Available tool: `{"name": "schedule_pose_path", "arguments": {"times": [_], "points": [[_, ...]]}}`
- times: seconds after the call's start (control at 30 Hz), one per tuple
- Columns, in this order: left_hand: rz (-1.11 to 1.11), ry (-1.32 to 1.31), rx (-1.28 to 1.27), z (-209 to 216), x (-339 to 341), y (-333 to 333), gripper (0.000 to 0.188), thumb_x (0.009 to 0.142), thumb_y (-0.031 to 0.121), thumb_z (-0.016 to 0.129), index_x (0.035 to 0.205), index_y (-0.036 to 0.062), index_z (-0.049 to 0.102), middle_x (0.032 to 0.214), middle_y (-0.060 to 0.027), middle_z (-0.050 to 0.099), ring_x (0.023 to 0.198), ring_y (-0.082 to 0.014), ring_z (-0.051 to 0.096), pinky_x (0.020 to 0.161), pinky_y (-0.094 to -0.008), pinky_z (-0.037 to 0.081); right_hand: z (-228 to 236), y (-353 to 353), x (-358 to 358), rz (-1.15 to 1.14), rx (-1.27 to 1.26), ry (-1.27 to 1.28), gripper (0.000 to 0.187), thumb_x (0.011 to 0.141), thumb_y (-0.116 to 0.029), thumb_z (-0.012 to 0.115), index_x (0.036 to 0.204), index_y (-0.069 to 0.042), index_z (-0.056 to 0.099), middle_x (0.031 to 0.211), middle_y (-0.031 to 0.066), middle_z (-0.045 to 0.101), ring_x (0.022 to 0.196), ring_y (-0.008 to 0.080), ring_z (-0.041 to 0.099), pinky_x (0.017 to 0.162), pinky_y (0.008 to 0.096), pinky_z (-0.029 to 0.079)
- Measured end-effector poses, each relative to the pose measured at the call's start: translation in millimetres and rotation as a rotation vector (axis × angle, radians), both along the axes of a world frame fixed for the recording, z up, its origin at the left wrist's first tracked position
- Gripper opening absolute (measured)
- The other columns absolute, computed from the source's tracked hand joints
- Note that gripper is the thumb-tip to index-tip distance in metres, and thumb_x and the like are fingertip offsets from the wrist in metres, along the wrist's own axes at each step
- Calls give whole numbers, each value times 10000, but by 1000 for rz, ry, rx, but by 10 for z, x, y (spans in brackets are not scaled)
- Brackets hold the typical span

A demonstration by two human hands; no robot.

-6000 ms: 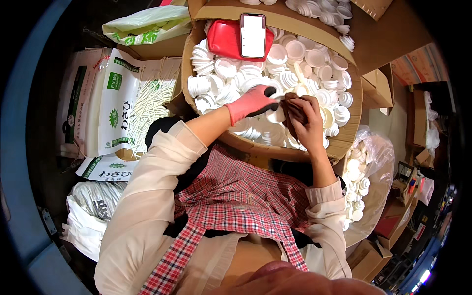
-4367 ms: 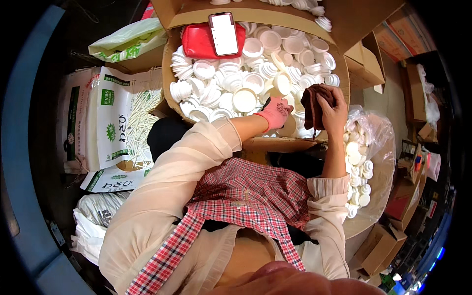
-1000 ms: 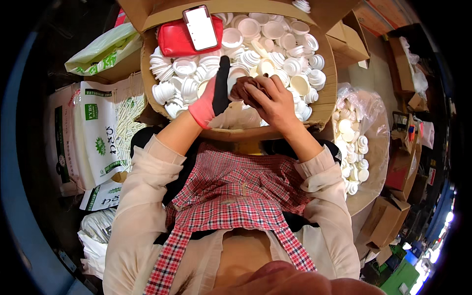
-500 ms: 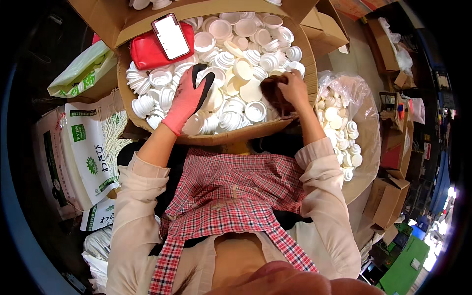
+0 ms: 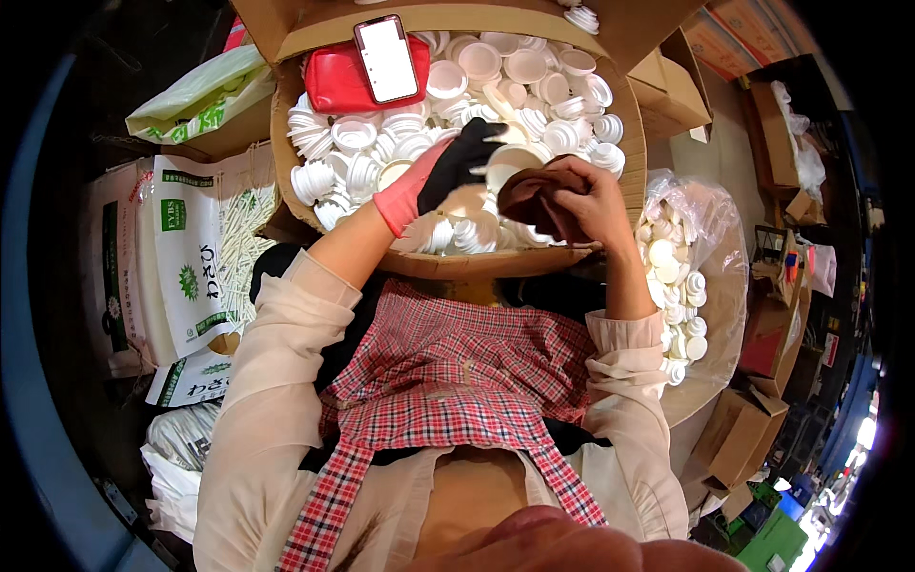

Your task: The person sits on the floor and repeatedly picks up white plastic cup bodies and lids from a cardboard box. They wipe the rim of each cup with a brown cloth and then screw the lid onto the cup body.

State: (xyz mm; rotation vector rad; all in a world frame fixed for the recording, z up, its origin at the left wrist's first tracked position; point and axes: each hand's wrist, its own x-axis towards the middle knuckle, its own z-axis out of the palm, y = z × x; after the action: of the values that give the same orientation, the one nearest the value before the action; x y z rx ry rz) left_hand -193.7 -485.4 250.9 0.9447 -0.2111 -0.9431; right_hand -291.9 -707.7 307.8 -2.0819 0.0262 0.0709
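My left hand (image 5: 440, 176) wears a pink glove with black fingers and reaches over a carton (image 5: 448, 264) of round white plastic lids (image 5: 357, 133). Its fingers are stretched and apart, pointing right at one pale lid (image 5: 512, 160); whether they touch it I cannot tell. Bare, my right hand (image 5: 593, 195) pinches a crumpled dark brown cloth (image 5: 538, 202) above the carton's near right part. The cloth's upper left edge overlaps that pale lid.
On the lids at the back left lies a red pouch (image 5: 329, 78) with a bright-screened phone (image 5: 388, 59) on it. A clear plastic bag (image 5: 720, 238) with more lids stands at right. Printed white sacks (image 5: 195, 276) are at left, and a smaller carton (image 5: 672, 91) sits back right.
The view has shifted, so the carton appears further right. My left hand has turned and moved right, its fingers now pointing toward my right hand. The brown cloth stays in my right hand.
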Motion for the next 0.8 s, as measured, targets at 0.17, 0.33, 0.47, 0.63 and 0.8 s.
{"name": "schedule_pose_path", "arguments": {"times": [0.17,0.33,0.47,0.63,0.8], "points": [[-183,-150,-159,23,-95,41,503,957,389,481,1335,59,462,1249,-95,567,1099,-192,580,942,-347,471,55,248,34,26,235,15,250,740,6,620,989,4,644,880,38,649,852,103,578,792,255,475],[148,-1104,93,-217,-65,142,455,904,257,644,1272,32,500,1205,-106,594,1070,-187,597,916,-330,491,23,417,62,-2,-64,-208,320,703,15,648,1021,-10,635,952,118,642,879,235,638,795,306,496],[227,-1164,171,99,-173,174,439,844,158,711,1217,21,524,1100,-93,644,985,-175,629,862,-326,519,69,699,77,-119,-390,-796,380,700,-51,699,1072,-90,632,1080,104,588,919,312,609,773,387,508],[57,-761,-25,-285,-236,143,472,828,25,657,1251,35,447,1122,-87,558,996,-206,594,847,-289,521,-68,795,265,280,-762,-1022,388,684,-121,627,1072,-127,630,1187,61,564,867,247,559,696,355,499],[53,-404,2,222,-356,157,433,876,107,585,1277,20,446,1161,-83,547,1049,-184,563,885,-292,475,-69,803,222,46,-742,-958,380,675,-97,648,1055,-95,638,1024,64,577,823,249,546,655,324,500]]}}
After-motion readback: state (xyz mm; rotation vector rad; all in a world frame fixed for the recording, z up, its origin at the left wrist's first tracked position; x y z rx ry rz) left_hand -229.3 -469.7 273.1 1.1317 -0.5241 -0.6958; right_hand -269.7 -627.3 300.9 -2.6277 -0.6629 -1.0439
